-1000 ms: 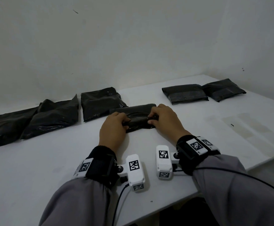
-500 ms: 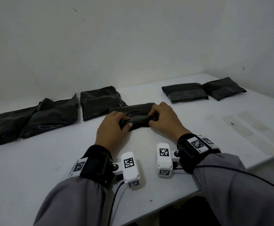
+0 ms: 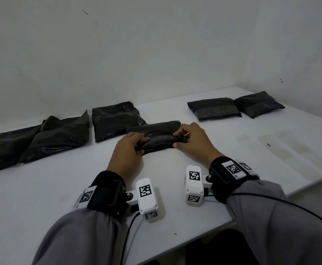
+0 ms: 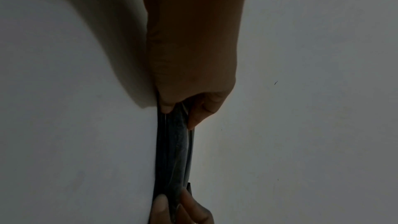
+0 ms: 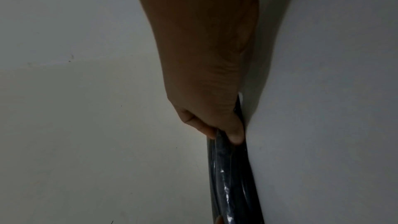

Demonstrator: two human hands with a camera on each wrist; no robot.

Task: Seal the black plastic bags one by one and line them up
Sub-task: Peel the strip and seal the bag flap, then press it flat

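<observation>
A black plastic bag (image 3: 159, 141) lies on the white table (image 3: 41, 188) in front of me, its near flap raised and folded over. My left hand (image 3: 131, 148) pinches the flap's left end between thumb and fingers. My right hand (image 3: 189, 141) pinches its right end. In the left wrist view the left hand (image 4: 183, 108) grips the dark flap (image 4: 174, 151) edge-on, with the other hand's fingers (image 4: 187, 210) at the bottom. The right wrist view shows the right hand (image 5: 224, 134) pinching the glossy flap (image 5: 230, 185).
Two flat folded black bags (image 3: 213, 110) (image 3: 258, 103) lie side by side at the back right. Three looser black bags (image 3: 116, 119) (image 3: 58, 136) (image 3: 5, 144) lie along the back left by the wall. The table's edge (image 3: 309, 185) runs close on the right.
Both hands have kept their pinch on the bag's flap and rolled it a little further over the bag. The other bags have not moved.
</observation>
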